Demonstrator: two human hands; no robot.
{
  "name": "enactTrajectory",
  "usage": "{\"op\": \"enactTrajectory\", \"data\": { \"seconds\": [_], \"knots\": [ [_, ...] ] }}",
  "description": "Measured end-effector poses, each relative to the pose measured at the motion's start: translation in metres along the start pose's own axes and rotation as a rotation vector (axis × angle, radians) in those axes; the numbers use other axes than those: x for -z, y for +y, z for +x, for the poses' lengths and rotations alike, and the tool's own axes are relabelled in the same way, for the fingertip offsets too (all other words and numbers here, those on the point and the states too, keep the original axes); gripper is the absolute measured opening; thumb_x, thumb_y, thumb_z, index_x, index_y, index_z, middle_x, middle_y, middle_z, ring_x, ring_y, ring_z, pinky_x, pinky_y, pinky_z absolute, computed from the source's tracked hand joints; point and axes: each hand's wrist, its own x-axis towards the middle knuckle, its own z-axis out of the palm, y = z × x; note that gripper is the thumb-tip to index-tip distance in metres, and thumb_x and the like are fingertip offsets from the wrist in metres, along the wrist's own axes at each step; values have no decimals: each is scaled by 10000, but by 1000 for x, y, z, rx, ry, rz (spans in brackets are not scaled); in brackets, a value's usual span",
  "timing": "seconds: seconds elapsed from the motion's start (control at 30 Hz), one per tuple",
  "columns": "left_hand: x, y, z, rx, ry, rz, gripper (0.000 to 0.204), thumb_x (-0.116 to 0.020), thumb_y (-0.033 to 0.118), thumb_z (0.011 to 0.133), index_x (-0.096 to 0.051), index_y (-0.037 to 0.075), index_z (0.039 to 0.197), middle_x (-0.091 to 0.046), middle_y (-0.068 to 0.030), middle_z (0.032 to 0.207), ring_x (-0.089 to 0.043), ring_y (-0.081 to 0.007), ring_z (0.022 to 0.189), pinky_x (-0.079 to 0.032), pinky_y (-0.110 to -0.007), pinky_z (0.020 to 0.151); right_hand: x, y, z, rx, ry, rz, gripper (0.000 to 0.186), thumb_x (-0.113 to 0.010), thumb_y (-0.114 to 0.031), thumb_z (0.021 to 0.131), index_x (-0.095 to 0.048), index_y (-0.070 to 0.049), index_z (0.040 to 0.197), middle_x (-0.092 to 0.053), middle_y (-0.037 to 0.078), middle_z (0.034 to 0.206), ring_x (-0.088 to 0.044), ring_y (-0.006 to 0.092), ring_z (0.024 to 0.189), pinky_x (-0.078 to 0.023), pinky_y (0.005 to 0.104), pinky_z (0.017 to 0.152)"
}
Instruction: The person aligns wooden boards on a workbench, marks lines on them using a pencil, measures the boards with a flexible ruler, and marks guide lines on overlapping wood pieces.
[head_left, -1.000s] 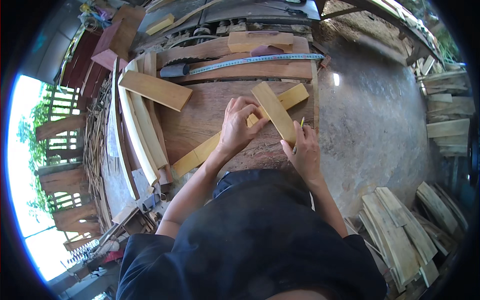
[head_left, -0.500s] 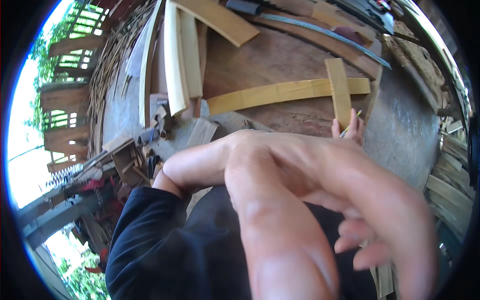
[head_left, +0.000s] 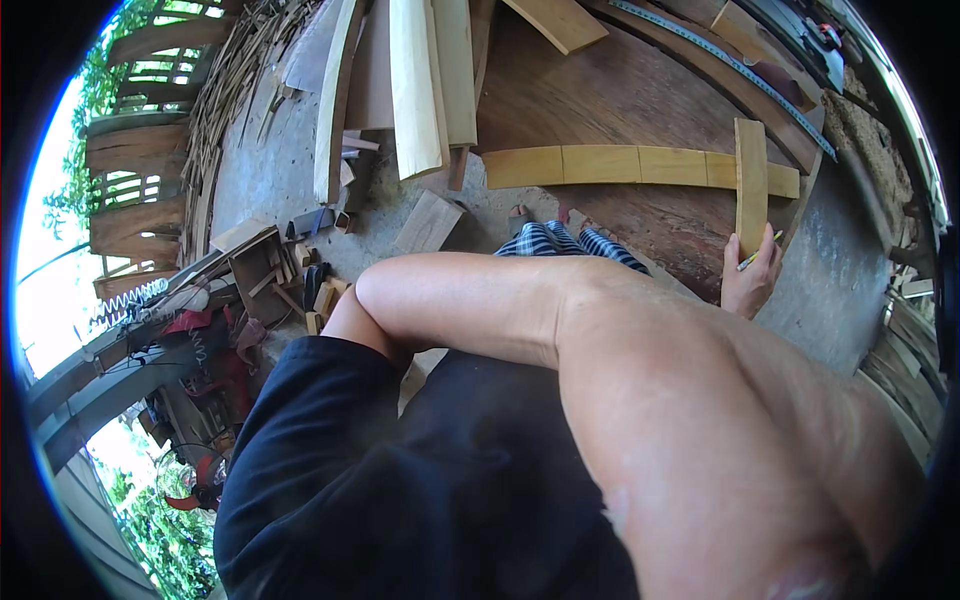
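On the wide board [head_left: 600,95] I see a long wooden strip [head_left: 635,165], and a short wooden piece [head_left: 751,175] lies across it, near its right end. The right hand [head_left: 752,280] is at this piece's near end. Behind the strip is a tape measure [head_left: 739,66]; to the person's left, planks [head_left: 415,85].

The left arm [head_left: 460,305] bends at the elbow, left hand [head_left: 730,380] raised large in the foreground (fingertips unclear); the right hand [head_left: 752,278] curls near the surface's [head_left: 600,95] near right corner.
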Motion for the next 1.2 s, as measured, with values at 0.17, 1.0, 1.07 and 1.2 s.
{"op": "enactTrajectory", "data": {
  "seconds": [0.17, 1.0, 1.07, 1.2],
  "knots": [
    [6, -6, 10, 33, -3, 36, 601, -589, 494, 1025, -633, -17, 1337, -609, -113, 1135, -596, -184, 959, -471, -297, 843, -2, -5, 0, 3, 5, 10, 599, -767, -255, 911, -533, -31, 1415, -614, 225, 1228, -601, 441, 1140, -510, 522, 951],
    [-10, 33, 6, 162, -89, 68, 586, -548, 529, 1036, -632, 34, 1339, -604, -104, 1108, -594, -178, 964, -490, -308, 830, -5, -11, -4, -32, 52, -37, 609, -765, -233, 905, -525, -54, 1436, -618, 218, 1232, -604, 437, 1129, -510, 520, 952],
    [-7, 36, 9, 164, -95, 76, 585, -545, 532, 1037, -632, 38, 1339, -603, -103, 1106, -593, -178, 965, -492, -309, 829, -5, -12, -4, -30, 47, -35, 610, -764, -231, 904, -524, -52, 1436, -618, 219, 1231, -604, 436, 1130, -510, 520, 953],
    [-5, 42, 10, 171, -97, 87, 583, -538, 537, 1039, -631, 46, 1339, -602, -102, 1101, -593, -177, 966, -495, -310, 827, -2, -11, -4, -57, 13, -24, 611, -762, -219, 901, -523, -49, 1438, -616, 222, 1232, -602, 438, 1133, -509, 522, 952]
  ]
}}
